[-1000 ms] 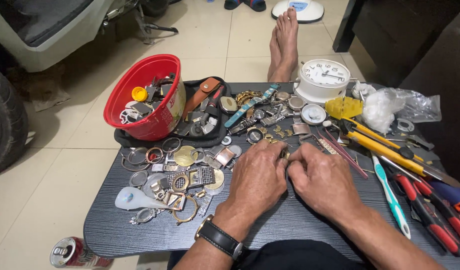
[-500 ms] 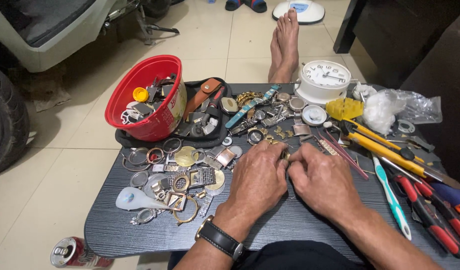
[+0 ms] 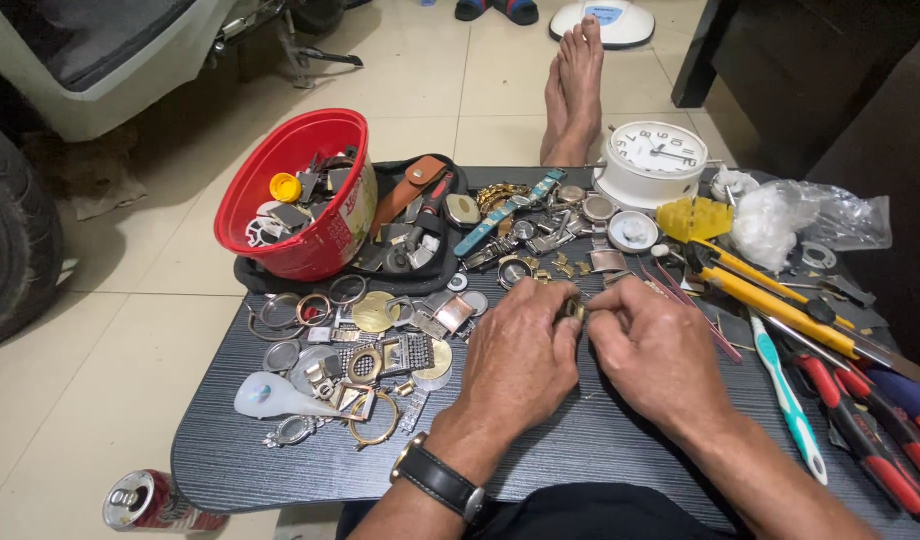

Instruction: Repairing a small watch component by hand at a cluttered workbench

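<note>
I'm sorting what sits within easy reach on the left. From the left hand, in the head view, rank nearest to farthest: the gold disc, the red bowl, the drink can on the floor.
1. gold disc, just left of the left hand, on the table.
2. red bowl, up left, at the table's far edge.
3. drink can, lower left, on the floor.

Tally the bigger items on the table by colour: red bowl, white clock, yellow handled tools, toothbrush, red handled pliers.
Red bowl: 1
White clock: 1
Yellow handled tools: 2
Teal and white toothbrush: 1
Red handled pliers: 1
Total: 6
</note>
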